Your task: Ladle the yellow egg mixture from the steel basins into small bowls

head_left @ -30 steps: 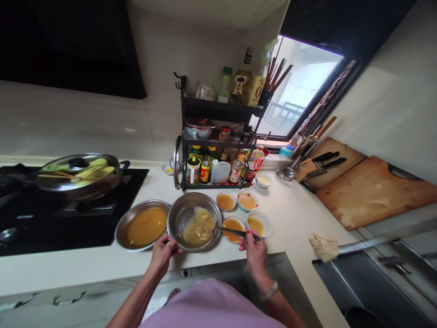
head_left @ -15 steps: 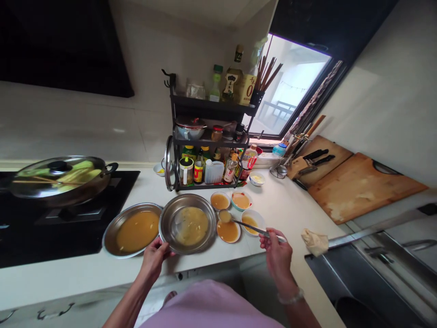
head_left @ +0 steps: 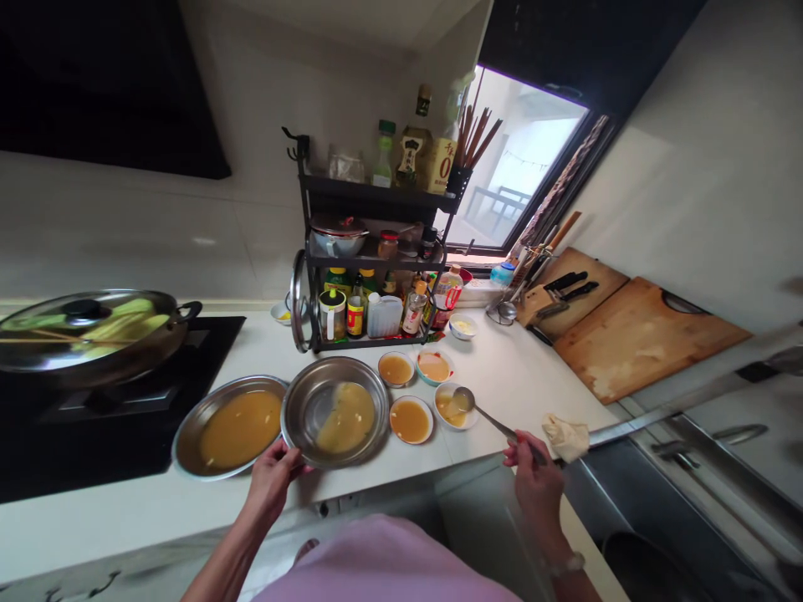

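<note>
My left hand (head_left: 274,478) pinches the near left rim of a round metal basin (head_left: 301,414), which is slightly tilted with yellowish soup (head_left: 348,418) pooled to its right side. In my right hand (head_left: 533,472) is the handle of a metal ladle (head_left: 464,399). The ladle's bowl is over a white bowl (head_left: 444,391) that has some broth in it. Beside it are a bowl of orange-brown broth (head_left: 411,420), a second such bowl (head_left: 396,369) and a green-rimmed bowl (head_left: 435,366). A second metal basin (head_left: 188,435) with brown broth sits left of the first.
A lidded pan (head_left: 94,334) rests on the black stove (head_left: 125,443) at left. Behind the bowls stands a black rack (head_left: 376,191) of bottles and jars. At right are a cutting board (head_left: 652,343), knives (head_left: 570,288), a cloth (head_left: 566,436) and the sink (head_left: 615,510).
My right hand has shifted right, bringing the ladle from above the front broth bowl to the white bowl. My left hand still holds the basin rim. The whole view has shifted slightly.
</note>
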The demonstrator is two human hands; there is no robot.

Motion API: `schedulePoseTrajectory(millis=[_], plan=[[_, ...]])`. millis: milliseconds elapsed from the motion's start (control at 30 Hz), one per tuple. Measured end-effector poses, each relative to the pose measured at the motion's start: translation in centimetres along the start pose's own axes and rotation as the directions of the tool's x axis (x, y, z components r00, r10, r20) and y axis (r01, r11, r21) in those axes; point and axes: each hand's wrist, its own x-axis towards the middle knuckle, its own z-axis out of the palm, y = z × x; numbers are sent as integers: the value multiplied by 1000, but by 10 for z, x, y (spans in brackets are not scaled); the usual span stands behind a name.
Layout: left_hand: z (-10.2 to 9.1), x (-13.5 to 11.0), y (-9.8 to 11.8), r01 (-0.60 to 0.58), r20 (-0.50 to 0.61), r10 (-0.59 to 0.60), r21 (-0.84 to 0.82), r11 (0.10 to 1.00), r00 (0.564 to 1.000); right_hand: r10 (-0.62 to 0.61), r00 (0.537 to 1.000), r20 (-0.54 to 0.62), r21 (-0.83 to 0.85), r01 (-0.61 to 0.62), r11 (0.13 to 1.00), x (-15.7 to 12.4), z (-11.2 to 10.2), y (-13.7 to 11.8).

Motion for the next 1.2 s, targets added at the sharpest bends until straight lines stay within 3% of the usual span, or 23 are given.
schedulePoseTrajectory(millis=[133, 200, 300, 400, 533, 700, 767, 833, 900, 1000, 1200], plan=[[0, 1, -1, 7, 6, -7, -2, 1000, 1000, -229, 959, 165, -60, 242, 968, -8, -7, 1], [0, 1, -2, 1, 6, -1, -9, 1000, 1000, -261, 947, 189, -31, 271, 962, -12, -4, -3], [1, 0, -1, -16, 12, 16, -14, 1000, 1000, -190, 965, 180, 66, 181, 981, -21, 15, -13], [1, -1, -1, -31, 20, 32, -19, 999, 999, -116, 959, 259, 188, 67, 980, -36, 47, -20], [1, -2, 0, -38, 30, 38, -24, 999, 999, -145, 909, 391, 332, 7, 943, -53, 93, -23], [2, -2, 0, -43, 9, 43, -17, 999, 999, -197, 839, 507, 314, 33, 949, -63, 126, -19], [2, -2, 0, -48, 5, 48, -16, 999, 999, -142, 842, 520, 298, -22, 954, -65, 133, -15], [1, -2, -1, -50, 17, 50, -21, 999, 999, -23, 877, 480, 302, -141, 943, -66, 137, -11], [0, -2, -2, -50, 32, 51, -30, 998, 998, 116, 903, 415, 343, -273, 899, -64, 139, -9], [0, -1, -2, -44, 31, 46, -41, 998, 998, 256, 895, 365, 425, -405, 810, -56, 137, -10], [-2, 1, -4, -31, 37, 32, -35, 999, 999, 309, 886, 345, 492, -451, 744, -44, 118, -22]])
